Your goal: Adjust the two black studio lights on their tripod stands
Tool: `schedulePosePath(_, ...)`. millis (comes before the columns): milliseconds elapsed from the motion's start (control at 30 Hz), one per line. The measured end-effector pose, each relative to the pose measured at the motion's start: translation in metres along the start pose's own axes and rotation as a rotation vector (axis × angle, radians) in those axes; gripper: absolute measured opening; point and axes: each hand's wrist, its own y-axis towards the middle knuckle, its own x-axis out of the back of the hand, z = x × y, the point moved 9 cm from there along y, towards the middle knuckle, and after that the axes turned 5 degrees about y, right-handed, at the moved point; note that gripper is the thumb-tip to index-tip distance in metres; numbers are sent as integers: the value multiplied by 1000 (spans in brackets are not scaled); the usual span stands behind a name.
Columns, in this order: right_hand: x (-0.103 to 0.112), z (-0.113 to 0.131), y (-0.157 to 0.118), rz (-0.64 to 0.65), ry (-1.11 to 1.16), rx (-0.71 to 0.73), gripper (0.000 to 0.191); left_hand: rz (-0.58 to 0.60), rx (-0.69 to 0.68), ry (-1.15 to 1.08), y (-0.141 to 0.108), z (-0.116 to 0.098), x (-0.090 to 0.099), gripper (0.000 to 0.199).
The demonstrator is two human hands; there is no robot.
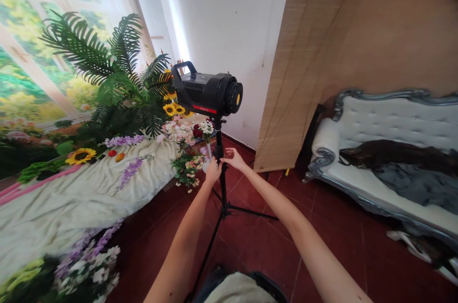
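A black studio light (205,93) with a top handle and a red stripe sits on top of a black light stand (223,186), whose legs spread on the floor. Around the pole below the light, my left hand (213,170) is closed at a dark collar. My right hand (235,159) is at the same height on the other side, its thumb touching the collar and its fingers curled. Whatever small knob may lie between the fingertips is hidden. Just left of the pole are pink and white artificial flowers (179,131).
A cream cloth (143,183) with flowers and fruit covers a low surface on the left. Behind it stand palm leaves (125,45). A bamboo blind (286,83) hangs right of the light. A white tufted sofa (386,117) holds dark clothes. Red tiles (257,245) cover the floor.
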Motion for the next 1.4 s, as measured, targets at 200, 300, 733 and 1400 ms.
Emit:
schedulePosePath(200, -32, -4, -1, 66, -217, 11, 40, -22, -28, -28, 1, 5, -1, 40)
schedulePosePath(300, -38, 0, 3, 70, -413, 4, 28, -25, -49, -33, 0, 6, -1, 40)
schedulePosePath(733, -60, 40, 32, 57, -96, 55, 31, -102, -131, -67, -5, -2, 11, 37)
schedulePosePath(1400, -57, 149, 69, -30, 0, 270, 34, -152, 317, -668, 43, 4, -21, 36)
